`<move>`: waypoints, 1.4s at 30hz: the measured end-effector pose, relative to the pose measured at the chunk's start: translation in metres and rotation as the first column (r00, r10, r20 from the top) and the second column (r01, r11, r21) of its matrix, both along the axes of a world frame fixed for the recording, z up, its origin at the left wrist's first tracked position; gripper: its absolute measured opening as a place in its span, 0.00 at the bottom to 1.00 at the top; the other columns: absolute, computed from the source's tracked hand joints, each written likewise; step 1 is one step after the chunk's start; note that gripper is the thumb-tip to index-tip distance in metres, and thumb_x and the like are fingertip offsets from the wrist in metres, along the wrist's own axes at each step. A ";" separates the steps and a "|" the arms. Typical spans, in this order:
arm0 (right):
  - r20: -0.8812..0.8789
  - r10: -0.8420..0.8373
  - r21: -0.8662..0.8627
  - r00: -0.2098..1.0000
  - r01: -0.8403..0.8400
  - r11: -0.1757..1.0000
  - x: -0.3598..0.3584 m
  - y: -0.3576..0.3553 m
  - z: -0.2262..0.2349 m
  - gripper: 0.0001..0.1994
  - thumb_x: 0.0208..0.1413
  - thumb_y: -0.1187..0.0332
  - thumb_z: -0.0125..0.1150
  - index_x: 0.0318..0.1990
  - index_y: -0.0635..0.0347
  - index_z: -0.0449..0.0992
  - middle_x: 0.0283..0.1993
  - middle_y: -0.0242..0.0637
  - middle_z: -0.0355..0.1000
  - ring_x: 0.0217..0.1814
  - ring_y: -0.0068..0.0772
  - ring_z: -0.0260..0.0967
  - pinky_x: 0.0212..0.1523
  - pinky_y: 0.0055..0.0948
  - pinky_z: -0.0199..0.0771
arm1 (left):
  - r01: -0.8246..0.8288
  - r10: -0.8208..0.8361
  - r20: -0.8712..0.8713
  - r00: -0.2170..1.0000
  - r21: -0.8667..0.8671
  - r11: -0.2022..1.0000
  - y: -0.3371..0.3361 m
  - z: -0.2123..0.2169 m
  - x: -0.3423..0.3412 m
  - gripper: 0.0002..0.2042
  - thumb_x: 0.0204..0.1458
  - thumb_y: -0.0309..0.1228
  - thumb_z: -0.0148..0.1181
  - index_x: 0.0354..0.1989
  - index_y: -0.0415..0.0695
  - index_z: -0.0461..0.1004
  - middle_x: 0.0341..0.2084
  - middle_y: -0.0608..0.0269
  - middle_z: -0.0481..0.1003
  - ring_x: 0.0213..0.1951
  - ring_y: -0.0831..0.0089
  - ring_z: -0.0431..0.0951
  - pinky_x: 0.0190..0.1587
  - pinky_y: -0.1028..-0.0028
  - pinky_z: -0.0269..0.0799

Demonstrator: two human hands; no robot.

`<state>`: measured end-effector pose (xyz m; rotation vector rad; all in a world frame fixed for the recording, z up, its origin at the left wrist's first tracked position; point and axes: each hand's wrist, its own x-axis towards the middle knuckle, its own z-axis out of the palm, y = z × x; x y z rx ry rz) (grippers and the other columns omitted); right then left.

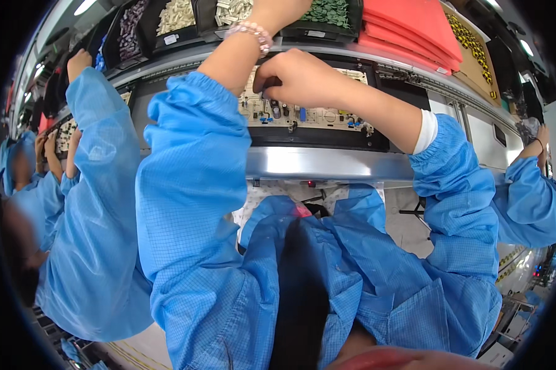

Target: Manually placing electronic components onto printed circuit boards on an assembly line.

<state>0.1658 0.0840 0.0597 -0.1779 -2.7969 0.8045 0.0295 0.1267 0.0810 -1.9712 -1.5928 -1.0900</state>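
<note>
A: Where is the circuit board?

B: The beige circuit board (321, 117), populated with small components, lies flat within a black rectangular frame (275, 137), in front of the person and behind a shiny silver metal rail (327, 161).

A: What is the right hand doing?

B: The person's right hand (296, 74) is over the left part of the board, its fingers bent downward in a narrow curl. Whether anything is pinched there cannot be told, since the hand hides its own fingertips. Near it on the board stand dark cylindrical components (276, 112) and a blue rectangular component (302, 115).

A: And the left?

B: The person's left hand (284, 9) is raised beyond the board, level with the row of parts, and the upper edge of the view cuts it off. Its grip cannot be told. A pink beaded bracelet (253, 29) circles that wrist.

A: What lies around it?

B: To its left are cream-coloured small parts (233, 11); to its right, dark green flat parts (327, 13) fill a black bin. Farther right sits a stack of coral-red sheets (407, 31).

A: Anyone nearby?

B: A co-worker's blue sleeve (102, 154) rises at the left, and another co-worker's blue sleeve (531, 197) shows at the far right.
</note>
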 end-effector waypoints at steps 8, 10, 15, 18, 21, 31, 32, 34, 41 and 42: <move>0.103 -0.100 0.138 0.990 0.086 0.987 -0.001 0.025 0.006 0.10 0.44 0.71 0.60 0.36 0.59 0.80 0.34 0.41 0.78 0.38 0.38 0.77 0.42 0.34 0.75 | 0.260 -0.221 0.317 0.922 -0.088 0.962 -0.068 0.003 -0.022 0.10 0.52 0.31 0.56 0.41 0.46 0.78 0.28 0.55 0.78 0.31 0.62 0.77 0.35 0.67 0.73; 0.119 -0.104 0.124 0.987 0.089 0.988 0.000 0.038 0.003 0.10 0.43 0.71 0.61 0.35 0.59 0.80 0.33 0.40 0.78 0.38 0.38 0.77 0.41 0.33 0.75 | 0.112 -0.055 0.239 0.970 -0.233 0.966 -0.071 -0.005 -0.036 0.11 0.54 0.29 0.57 0.45 0.47 0.78 0.27 0.60 0.79 0.28 0.73 0.78 0.33 0.76 0.73; 0.176 -0.043 0.079 0.984 0.029 0.996 0.006 0.064 -0.005 0.09 0.40 0.72 0.61 0.33 0.57 0.81 0.32 0.39 0.78 0.36 0.38 0.76 0.38 0.33 0.75 | 0.023 0.138 0.514 0.847 -0.294 0.955 -0.112 -0.015 -0.031 0.11 0.48 0.25 0.65 0.41 0.37 0.78 0.27 0.61 0.80 0.27 0.82 0.77 0.31 0.81 0.72; 0.186 -0.028 0.098 0.982 0.010 0.995 0.011 0.079 0.000 0.09 0.39 0.73 0.61 0.31 0.56 0.81 0.31 0.39 0.78 0.36 0.38 0.76 0.37 0.34 0.74 | 0.008 0.166 0.588 0.792 -0.281 0.960 -0.123 -0.039 -0.022 0.09 0.48 0.26 0.66 0.36 0.37 0.79 0.25 0.62 0.79 0.26 0.83 0.75 0.31 0.82 0.70; 0.173 -0.038 0.103 0.984 0.020 0.994 0.025 0.096 0.007 0.08 0.37 0.74 0.62 0.28 0.56 0.81 0.30 0.39 0.78 0.35 0.39 0.76 0.36 0.36 0.75 | -0.115 0.260 0.422 0.869 -0.339 0.934 -0.134 -0.041 0.013 0.06 0.49 0.25 0.64 0.35 0.38 0.78 0.26 0.62 0.78 0.27 0.83 0.74 0.31 0.81 0.69; 0.057 -0.015 0.186 0.998 0.004 0.982 0.062 0.146 0.005 0.05 0.37 0.77 0.55 0.22 0.64 0.77 0.24 0.48 0.74 0.29 0.51 0.74 0.27 0.42 0.73 | -0.221 0.283 0.317 0.905 -0.217 0.951 -0.129 -0.073 0.074 0.07 0.49 0.15 0.57 0.36 0.35 0.77 0.30 0.57 0.76 0.32 0.71 0.75 0.37 0.75 0.69; 0.049 -0.020 0.178 0.999 0.011 0.984 0.064 0.151 0.004 0.05 0.37 0.77 0.55 0.22 0.64 0.77 0.24 0.48 0.74 0.29 0.51 0.74 0.27 0.42 0.73 | -0.239 0.296 0.308 0.904 -0.210 0.948 -0.125 -0.074 0.076 0.07 0.49 0.15 0.56 0.36 0.34 0.77 0.30 0.57 0.76 0.32 0.71 0.75 0.37 0.75 0.69; 0.071 -0.003 0.205 0.998 -0.011 0.979 0.068 0.156 -0.001 0.05 0.36 0.77 0.56 0.23 0.66 0.78 0.24 0.50 0.74 0.30 0.52 0.74 0.27 0.42 0.74 | -0.237 0.301 0.325 0.897 -0.221 0.946 -0.119 -0.079 0.079 0.07 0.49 0.15 0.56 0.36 0.34 0.77 0.30 0.57 0.76 0.32 0.71 0.75 0.38 0.75 0.69; 0.087 0.013 0.231 0.996 -0.033 0.972 0.072 0.164 -0.009 0.07 0.35 0.78 0.57 0.26 0.68 0.78 0.26 0.51 0.75 0.31 0.51 0.75 0.30 0.42 0.76 | -0.252 0.320 0.332 0.887 -0.233 0.939 -0.112 -0.089 0.086 0.06 0.50 0.17 0.57 0.36 0.34 0.77 0.31 0.57 0.77 0.34 0.71 0.75 0.39 0.76 0.69; 0.112 0.016 0.221 0.994 -0.041 0.974 0.070 0.164 -0.008 0.07 0.36 0.78 0.56 0.26 0.68 0.78 0.27 0.51 0.75 0.32 0.51 0.75 0.30 0.41 0.76 | -0.254 0.322 0.328 0.888 -0.234 0.938 -0.112 -0.089 0.087 0.06 0.50 0.17 0.57 0.36 0.34 0.77 0.31 0.57 0.77 0.34 0.71 0.75 0.39 0.76 0.69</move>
